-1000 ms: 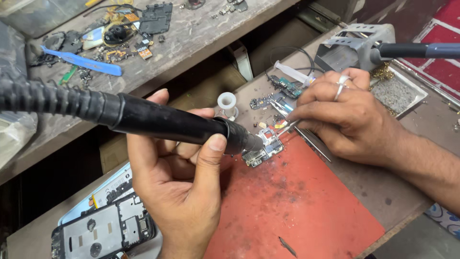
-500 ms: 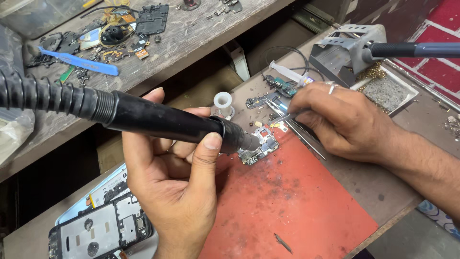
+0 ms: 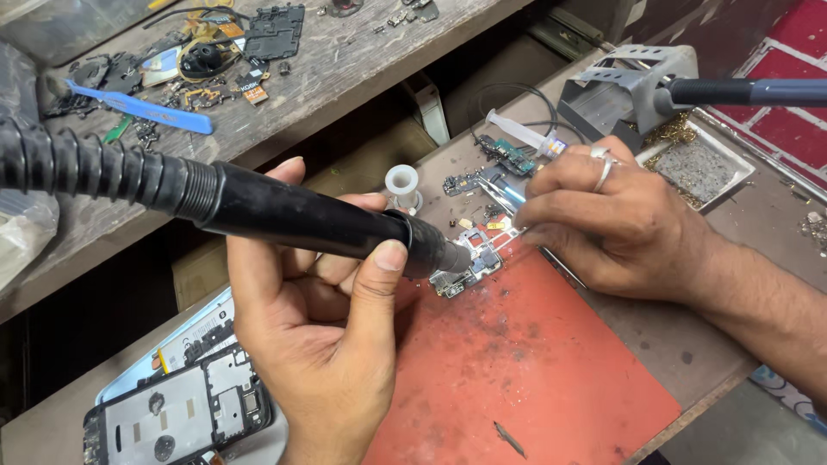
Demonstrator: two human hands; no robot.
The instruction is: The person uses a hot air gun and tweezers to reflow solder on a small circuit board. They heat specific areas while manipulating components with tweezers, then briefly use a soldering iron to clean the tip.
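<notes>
A small circuit board (image 3: 469,269) lies on the top edge of a red mat (image 3: 525,370), right between both hands. The left hand (image 3: 323,327) is wrapped around a thick black heat tool (image 3: 319,222), and its tip points down at the board. The right hand (image 3: 607,215) is pinched shut on thin metal tweezers (image 3: 501,196) that touch the board. Farther back sits a grey tool stand (image 3: 624,86).

Bright, even light, soft shadows, sharp focus throughout.
</notes>
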